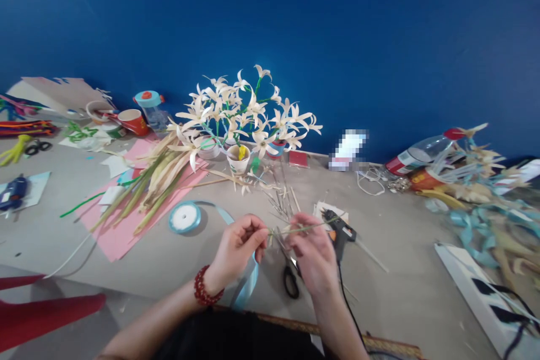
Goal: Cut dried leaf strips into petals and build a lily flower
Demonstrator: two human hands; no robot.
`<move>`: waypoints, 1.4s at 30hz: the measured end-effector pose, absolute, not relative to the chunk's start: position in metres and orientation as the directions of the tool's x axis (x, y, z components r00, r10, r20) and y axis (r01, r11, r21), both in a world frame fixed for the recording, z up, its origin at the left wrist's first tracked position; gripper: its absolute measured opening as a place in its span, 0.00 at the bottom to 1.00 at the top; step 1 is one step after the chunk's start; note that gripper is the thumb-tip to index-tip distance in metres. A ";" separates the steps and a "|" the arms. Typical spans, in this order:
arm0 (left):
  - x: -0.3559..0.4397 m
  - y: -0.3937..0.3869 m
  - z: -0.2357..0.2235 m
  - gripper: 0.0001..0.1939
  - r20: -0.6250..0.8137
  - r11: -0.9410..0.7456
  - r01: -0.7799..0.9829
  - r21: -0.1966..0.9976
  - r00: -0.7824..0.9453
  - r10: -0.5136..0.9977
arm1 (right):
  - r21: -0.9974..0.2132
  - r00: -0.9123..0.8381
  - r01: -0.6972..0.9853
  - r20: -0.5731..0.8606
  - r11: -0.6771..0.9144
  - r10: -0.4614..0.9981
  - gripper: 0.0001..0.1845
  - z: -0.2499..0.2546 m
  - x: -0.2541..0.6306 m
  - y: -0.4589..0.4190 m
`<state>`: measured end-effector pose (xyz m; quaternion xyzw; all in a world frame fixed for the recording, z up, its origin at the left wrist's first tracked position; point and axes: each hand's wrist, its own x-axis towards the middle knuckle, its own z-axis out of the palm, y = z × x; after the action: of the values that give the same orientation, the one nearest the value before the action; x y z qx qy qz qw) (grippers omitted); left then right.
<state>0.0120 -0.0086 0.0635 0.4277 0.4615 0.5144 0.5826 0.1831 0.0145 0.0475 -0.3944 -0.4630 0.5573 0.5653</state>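
Note:
My left hand [244, 239], with a red beaded bracelet at the wrist, pinches the end of a thin green stem [327, 221]. The stem runs right, past the slightly blurred fingers of my right hand [314, 250], which curl around it. Pale blue ribbon [248, 287] hangs below my left hand and also runs from the spool [184, 217] on the table. Black-handled scissors [291, 283] lie between and below my hands, partly covered. Beyond my right hand rests a glue gun [341, 230] on a white piece.
Cups of pale handmade flowers [244, 107] stand by the blue wall. Dried husks [162, 180] lie on pink paper [112, 242] at left. A plastic bottle [422, 152] and tangled ribbon lie at right, near a white power strip [468, 298]. The glue gun's cord trails toward me.

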 end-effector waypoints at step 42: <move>0.000 -0.007 0.074 0.05 0.205 -0.213 0.319 0.924 0.057 0.977 | -0.479 -0.313 0.532 0.655 0.698 0.688 0.18 0.073 0.187 0.001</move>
<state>0.0002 -0.0067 0.0739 0.6312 0.5133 0.4559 0.3608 0.1866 0.0009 0.0729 -0.3784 -0.8056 0.0871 0.4475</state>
